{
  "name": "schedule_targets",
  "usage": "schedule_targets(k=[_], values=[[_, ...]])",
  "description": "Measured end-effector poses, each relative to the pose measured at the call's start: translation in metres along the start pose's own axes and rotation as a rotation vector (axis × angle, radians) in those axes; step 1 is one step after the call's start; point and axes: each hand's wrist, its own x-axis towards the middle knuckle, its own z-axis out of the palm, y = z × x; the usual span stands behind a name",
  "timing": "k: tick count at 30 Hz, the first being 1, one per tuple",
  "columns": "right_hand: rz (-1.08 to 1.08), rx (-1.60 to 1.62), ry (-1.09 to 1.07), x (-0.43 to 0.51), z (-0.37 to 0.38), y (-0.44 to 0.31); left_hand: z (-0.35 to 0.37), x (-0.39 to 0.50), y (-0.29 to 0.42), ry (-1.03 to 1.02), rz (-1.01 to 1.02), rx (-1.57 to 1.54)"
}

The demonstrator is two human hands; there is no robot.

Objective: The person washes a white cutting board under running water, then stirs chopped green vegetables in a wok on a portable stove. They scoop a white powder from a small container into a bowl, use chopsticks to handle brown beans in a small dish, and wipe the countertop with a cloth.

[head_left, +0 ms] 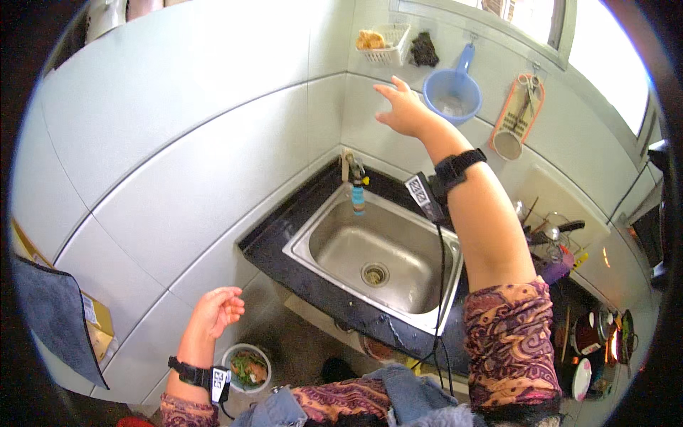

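Note:
My right hand, fingers apart and holding nothing, is raised in front of the tiled wall, just left of a blue plastic dipper hanging from a hook. Above it hang a white plastic basket with a yellowish item inside and a dark scrubber. Below lies a stainless steel sink with nothing in its basin except the drain; a faucet with a blue nozzle stands at its corner. Lower left, my left hand is empty with loosely curled fingers, above a white bucket of food scraps.
Black countertop surrounds the sink. A grater with scissors and a small strainer hangs at right. Utensils, pans and a lit flame are further right. A dark cloth hangs over cardboard at left. Cables trail from my right wrist.

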Motion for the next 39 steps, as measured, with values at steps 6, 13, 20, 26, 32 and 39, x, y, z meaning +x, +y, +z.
schedule_targets(k=[6,13,20,26,32,39], values=[[0.176,-0.078,0.177,0.101,0.001,0.027,-0.01,-0.019,0.02,0.121,0.045,-0.015],[0.161,0.194,0.395,0.167,-0.042,0.106,-0.04,-0.016,0.041,0.271,0.102,-0.091],[-0.048,0.003,0.453,0.139,-0.031,0.081,-0.041,0.016,0.042,0.287,0.112,-0.062],[-0.053,0.434,0.299,0.052,0.018,-0.007,-0.052,0.054,0.036,0.269,0.109,-0.055],[-0.037,0.121,-0.061,-0.092,0.071,-0.088,-0.067,0.078,0.029,-0.09,0.021,-0.036],[0.29,0.263,-0.295,-0.281,0.068,-0.057,-0.021,0.101,0.002,-0.218,-0.17,-0.083]])
